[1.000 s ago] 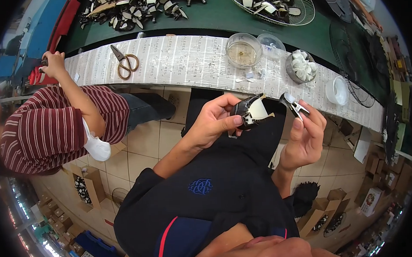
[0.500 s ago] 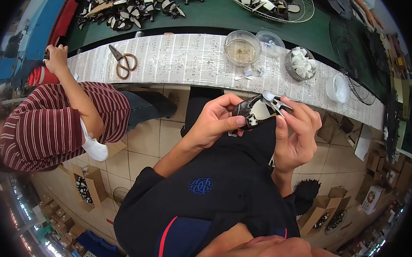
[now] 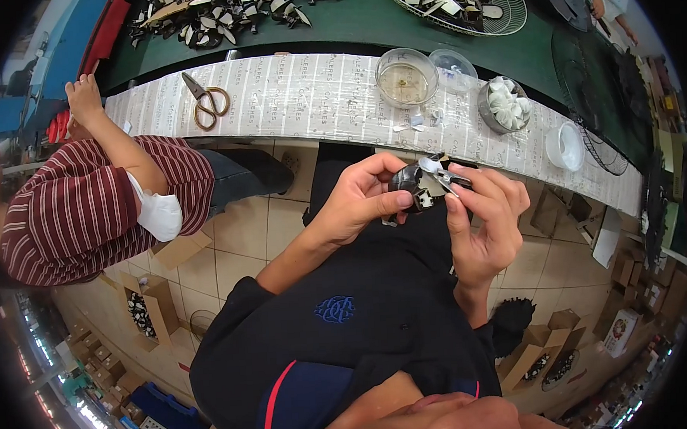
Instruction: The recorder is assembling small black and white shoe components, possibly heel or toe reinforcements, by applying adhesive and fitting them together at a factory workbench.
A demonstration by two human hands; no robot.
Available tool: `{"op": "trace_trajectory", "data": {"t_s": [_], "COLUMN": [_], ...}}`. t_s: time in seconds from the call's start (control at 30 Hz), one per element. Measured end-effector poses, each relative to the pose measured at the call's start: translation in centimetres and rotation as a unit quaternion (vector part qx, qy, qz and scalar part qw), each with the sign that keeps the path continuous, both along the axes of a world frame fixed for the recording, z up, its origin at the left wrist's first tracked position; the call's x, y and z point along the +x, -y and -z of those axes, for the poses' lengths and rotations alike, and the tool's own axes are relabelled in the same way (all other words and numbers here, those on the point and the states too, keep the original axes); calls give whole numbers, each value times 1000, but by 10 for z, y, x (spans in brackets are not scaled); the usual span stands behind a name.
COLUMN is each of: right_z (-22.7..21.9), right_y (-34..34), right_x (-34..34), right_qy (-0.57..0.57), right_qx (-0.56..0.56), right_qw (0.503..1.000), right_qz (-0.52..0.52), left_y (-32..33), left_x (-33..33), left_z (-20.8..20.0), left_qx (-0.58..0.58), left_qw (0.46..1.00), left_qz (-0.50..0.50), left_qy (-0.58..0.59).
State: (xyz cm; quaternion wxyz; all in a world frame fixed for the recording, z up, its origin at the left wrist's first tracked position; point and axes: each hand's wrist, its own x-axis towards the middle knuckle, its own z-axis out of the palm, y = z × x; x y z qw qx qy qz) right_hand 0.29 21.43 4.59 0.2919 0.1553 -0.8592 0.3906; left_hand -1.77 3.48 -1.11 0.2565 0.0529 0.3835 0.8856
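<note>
My left hand (image 3: 371, 191) is closed around a small glossy black piece with a pale inner face (image 3: 408, 181), possibly a shoe part. Between the thumb and fingers of my right hand (image 3: 485, 216) is a metal clip (image 3: 454, 181) with a white cotton-like wad (image 3: 430, 166) in its jaws. The wad is against or just over the upper part of the black piece; actual contact I cannot tell. Beyond my hands, a clear round tub (image 3: 406, 77) with a little liquid stands on the paper-covered bench edge (image 3: 306, 92), near a metal bowl of white wads (image 3: 506, 105).
Brown-handled scissors (image 3: 209, 105) lie on the bench's left part. Behind, a green worktop (image 3: 326, 21) carries a heap of black-and-pale pieces (image 3: 224, 15) and a wire basket (image 3: 516, 15) of more. An empty white tub (image 3: 564, 147) stands at right. A co-worker in a striped shirt (image 3: 71, 213) is at left.
My right hand has moved slightly left, bringing the clip and wad further over the black piece, which has tilted a little. The co-worker's arm has shifted slightly.
</note>
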Motion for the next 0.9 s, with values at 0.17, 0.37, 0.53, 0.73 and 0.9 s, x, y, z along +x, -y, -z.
{"op": "trace_trajectory", "data": {"t_s": [0.17, 0.37, 0.53, 0.73, 0.9], "right_z": [-2, 17, 24, 20, 16], "right_y": [-3, -13, -38, -29, -8], "right_x": [0, 3, -2, 13, 20], "right_qy": [36, 95, 174, 128, 86], "right_qx": [-20, -464, -698, -493, -263], "right_qw": [998, 880, 693, 859, 961], "right_qz": [-43, -38, -41, -53, 12], "left_y": [5, 4, 4, -2, -4], "left_x": [-1, -2, -3, -3, -4], "left_z": [1, 2, 2, 5, 2], "left_qx": [-37, -8, 5, 7, -9], "left_qw": [999, 1000, 1000, 1000, 1000], "left_qz": [9, 19, 30, 2, -3], "left_qy": [-15, -3, 6, 7, 21]}}
